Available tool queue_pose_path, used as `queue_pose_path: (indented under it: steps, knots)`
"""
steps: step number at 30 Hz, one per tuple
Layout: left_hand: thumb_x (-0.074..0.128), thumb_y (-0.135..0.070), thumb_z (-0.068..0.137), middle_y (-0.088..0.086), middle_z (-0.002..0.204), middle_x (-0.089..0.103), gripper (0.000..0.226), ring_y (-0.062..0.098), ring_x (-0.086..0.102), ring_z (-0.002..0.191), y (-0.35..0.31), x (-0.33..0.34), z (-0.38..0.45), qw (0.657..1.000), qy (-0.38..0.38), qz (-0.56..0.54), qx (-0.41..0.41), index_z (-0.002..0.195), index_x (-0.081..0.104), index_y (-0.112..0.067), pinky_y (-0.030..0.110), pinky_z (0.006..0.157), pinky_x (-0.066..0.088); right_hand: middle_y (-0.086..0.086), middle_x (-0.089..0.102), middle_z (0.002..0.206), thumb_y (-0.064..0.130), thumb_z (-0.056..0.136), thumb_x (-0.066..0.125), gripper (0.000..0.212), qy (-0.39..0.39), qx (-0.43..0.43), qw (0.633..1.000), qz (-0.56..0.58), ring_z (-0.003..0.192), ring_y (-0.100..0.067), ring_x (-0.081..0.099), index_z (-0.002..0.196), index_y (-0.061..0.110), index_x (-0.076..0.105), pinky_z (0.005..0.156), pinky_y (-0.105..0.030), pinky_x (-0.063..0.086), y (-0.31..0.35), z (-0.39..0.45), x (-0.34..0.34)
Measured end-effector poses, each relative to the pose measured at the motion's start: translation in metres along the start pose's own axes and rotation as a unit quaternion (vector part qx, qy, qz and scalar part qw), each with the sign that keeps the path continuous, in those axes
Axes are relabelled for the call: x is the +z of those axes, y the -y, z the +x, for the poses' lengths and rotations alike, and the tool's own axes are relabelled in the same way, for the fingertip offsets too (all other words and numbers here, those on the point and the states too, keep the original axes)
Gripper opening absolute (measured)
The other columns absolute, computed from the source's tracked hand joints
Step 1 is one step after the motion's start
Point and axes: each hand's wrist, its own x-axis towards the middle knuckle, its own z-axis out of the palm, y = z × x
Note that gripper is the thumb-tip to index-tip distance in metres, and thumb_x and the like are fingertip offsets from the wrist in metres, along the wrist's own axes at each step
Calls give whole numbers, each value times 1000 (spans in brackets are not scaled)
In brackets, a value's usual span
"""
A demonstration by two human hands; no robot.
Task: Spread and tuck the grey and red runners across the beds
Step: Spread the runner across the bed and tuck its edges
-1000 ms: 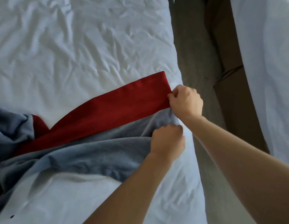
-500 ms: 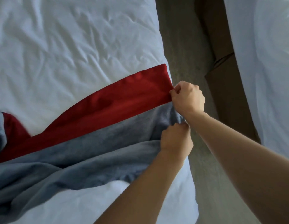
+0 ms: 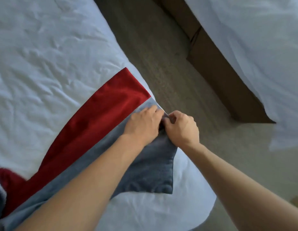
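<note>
A red runner (image 3: 94,124) lies as a diagonal band across the white bed (image 3: 44,55), its end reaching the bed's right edge. The grey runner (image 3: 153,170) lies beside it on the near side, with one corner folded over the mattress edge. My left hand (image 3: 143,124) rests on the grey cloth at the bed's edge, its fingers curled into the fabric. My right hand (image 3: 181,129) is just to its right and pinches the grey runner's end. The two hands touch. At the far left the runners (image 3: 1,185) are bunched.
A strip of beige carpet (image 3: 170,72) runs between this bed and a second white bed (image 3: 253,39) at the upper right, which sits on a brown base (image 3: 220,69). The mattress corner (image 3: 195,205) curves round at the lower right.
The view has swung and the runners now lie flatter and straighter. My right hand left the red runner's end and moved down onto the grey one. My left hand moved up to meet it.
</note>
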Motion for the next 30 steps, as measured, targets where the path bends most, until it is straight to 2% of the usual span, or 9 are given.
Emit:
queue_pose_path:
  steps: [4, 5, 7, 10, 14, 18, 20, 24, 30]
  knots:
    - [53, -23, 93, -1, 120, 45, 41, 17, 54, 111, -2, 1, 21, 993, 71, 58, 78, 133, 51, -29, 33, 77, 48, 2, 63, 73, 54, 84, 55, 40, -21, 13, 1000, 15, 74, -27, 60, 69, 17, 50, 61, -32, 42, -22, -41, 5]
    - [53, -21, 93, 0, 118, 45, 41, 18, 55, 107, -4, 2, 25, 988, 88, 77, 98, 133, 51, -30, 34, 77, 51, 4, 60, 68, 54, 84, 55, 42, -23, 16, 999, 35, 69, -26, 58, 66, 17, 47, 60, -33, 41, -24, -49, 7]
    - [50, -21, 95, 0, 108, 46, 26, 19, 57, 97, -10, 2, 32, 979, 99, 124, 126, 119, 59, -27, 36, 70, 51, 4, 58, 63, 47, 85, 56, 39, -20, 18, 996, 80, 65, -24, 56, 65, 16, 45, 58, -34, 42, -30, -60, 10]
    - [47, -24, 98, 2, 102, 48, 17, 24, 57, 90, -18, -2, 42, 979, 86, 130, 129, 103, 63, -21, 39, 64, 47, -2, 65, 75, 37, 87, 59, 25, -34, 31, 996, 76, 76, -32, 60, 78, 14, 54, 64, -35, 47, -45, -56, 6]
    - [51, -22, 96, 5, 104, 51, 15, 28, 58, 95, -30, 0, 69, 985, 66, 111, 117, 101, 65, -19, 45, 72, 52, -6, 70, 93, 47, 83, 65, 25, -66, 59, 995, 48, 92, -33, 64, 88, 23, 61, 75, -36, 51, -70, -12, -19]
    - [51, -20, 94, 4, 107, 53, 13, 28, 58, 102, -42, 7, 78, 980, 102, 116, 129, 102, 61, -22, 38, 69, 39, 5, 68, 78, 45, 80, 58, 22, -59, 32, 992, 107, 83, -24, 64, 83, 24, 63, 73, -35, 53, -81, -7, -24]
    - [51, -23, 95, 3, 103, 55, 10, 28, 60, 99, -39, 9, 75, 978, 83, 124, 147, 99, 60, -23, 39, 69, 41, 4, 66, 76, 41, 81, 55, 19, -48, 28, 994, 96, 80, -26, 63, 82, 22, 58, 69, -35, 52, -88, -23, -14]
    - [52, -21, 96, 4, 105, 57, 11, 30, 61, 100, -50, 20, 85, 981, 66, 127, 130, 100, 62, -23, 39, 66, 41, -4, 67, 86, 40, 86, 59, 23, -37, 67, 996, 35, 87, -33, 62, 85, 18, 57, 66, -35, 46, -108, -26, -5]
    - [55, -18, 94, 1, 106, 57, 13, 23, 62, 97, -64, 43, 66, 982, 35, 136, 126, 107, 57, -21, 34, 61, 37, -5, 68, 88, 46, 86, 57, 24, -55, 91, 994, 24, 88, -32, 62, 86, 22, 61, 75, -38, 52, -115, -18, -5]
